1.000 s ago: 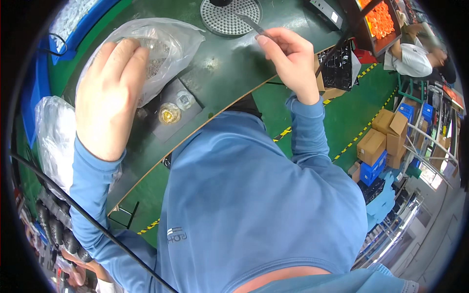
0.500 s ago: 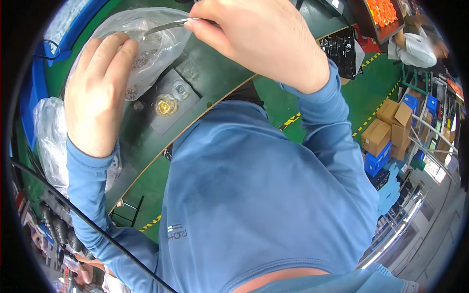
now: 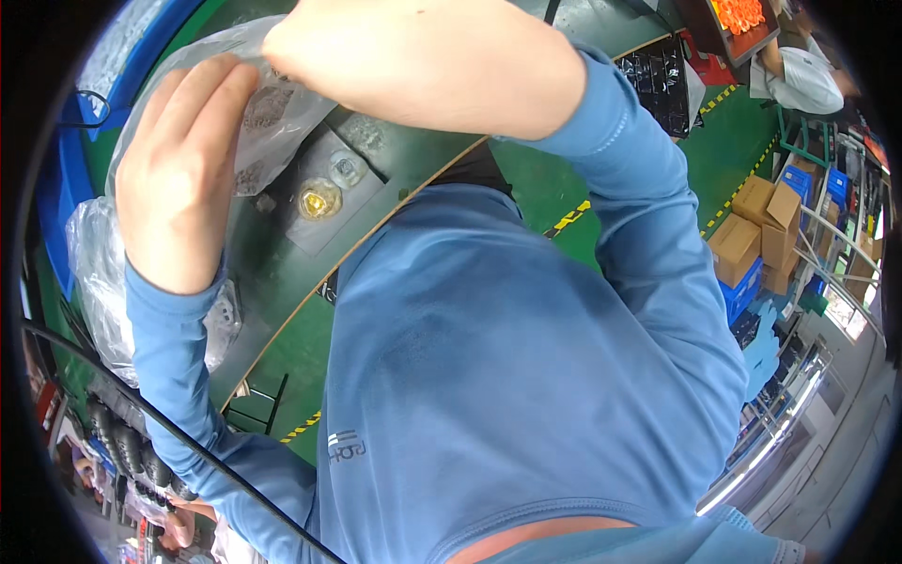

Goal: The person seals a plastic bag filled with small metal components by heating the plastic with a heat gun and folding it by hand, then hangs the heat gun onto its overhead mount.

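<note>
The right hand [image 3: 404, 58] has moved over the bag [image 3: 303, 120]; the left hand [image 3: 178, 179] is at its left side. I cannot tell either hidden grip. A bump could spill the parts [image 3: 266, 106] inside.

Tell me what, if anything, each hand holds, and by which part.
It cannot be told: the left hand and the right hand hide their grip in front of the translucent plastic bag.

Left hand [image 3: 178, 174] at clear bag [image 3: 303, 120] of small parts [image 3: 266, 107]; right hand [image 3: 404, 61] over bag. Yellowish round container [image 3: 319, 200] beside clear container [image 3: 347, 169] on grey sheet [image 3: 311, 237], atop green bench [image 3: 423, 155].
</note>
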A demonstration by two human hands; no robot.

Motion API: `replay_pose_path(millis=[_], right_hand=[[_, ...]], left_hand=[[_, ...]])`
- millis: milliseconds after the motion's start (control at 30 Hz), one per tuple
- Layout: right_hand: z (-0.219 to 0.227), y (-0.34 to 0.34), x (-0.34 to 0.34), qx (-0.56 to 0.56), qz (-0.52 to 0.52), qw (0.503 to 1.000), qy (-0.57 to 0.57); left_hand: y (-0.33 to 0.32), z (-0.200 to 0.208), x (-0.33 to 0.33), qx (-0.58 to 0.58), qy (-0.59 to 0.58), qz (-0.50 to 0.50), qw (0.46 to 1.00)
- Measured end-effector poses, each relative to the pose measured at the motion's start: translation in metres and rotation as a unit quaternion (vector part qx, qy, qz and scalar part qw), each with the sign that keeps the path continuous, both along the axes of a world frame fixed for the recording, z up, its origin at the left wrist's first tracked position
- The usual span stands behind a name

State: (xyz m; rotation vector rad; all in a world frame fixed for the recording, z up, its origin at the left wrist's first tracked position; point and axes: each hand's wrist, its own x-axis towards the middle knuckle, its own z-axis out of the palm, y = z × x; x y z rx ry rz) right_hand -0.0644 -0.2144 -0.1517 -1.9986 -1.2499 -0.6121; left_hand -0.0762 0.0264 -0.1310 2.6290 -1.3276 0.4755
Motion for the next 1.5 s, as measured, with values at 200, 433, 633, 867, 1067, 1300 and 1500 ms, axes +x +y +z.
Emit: replay_pose_path(millis=[200,433,633,867,1067,1300,1500], right_hand=[[0.042,-0.040,-0.009,-0.245,-0.200,0.944,0.091],[-0.005,-0.081,-0.055,-0.197,-0.366,0.893,0.169],[-0.046,-0.068,-0.036,-0.167,-0.363,0.901,0.166],[-0.033,-0.008,-0.024,0.104,-0.275,0.954,0.060],[-0.013,0.036,-0.015,0.046,-0.183,0.937,0.294],[-0.009,0.028,-0.001,-0.073,-0.167,0.934,0.307],[-0.025,0.026,0.017,-0.093,-0.155,0.944,0.276]], left_hand=[[-0.002,0.011,0.006,-0.016,0.081,-0.029,0.996],[-0.008,0.009,0.014,0.055,0.140,-0.104,0.983],[-0.019,0.004,0.019,0.111,0.141,-0.079,0.981],[-0.020,-0.007,0.019,0.087,0.058,-0.016,0.994],[-0.027,-0.016,0.006,0.055,0.008,0.039,0.998],[-0.029,-0.025,0.004,0.024,0.025,0.044,0.998],[-0.043,-0.033,0.001,0.063,-0.081,0.075,0.992]])
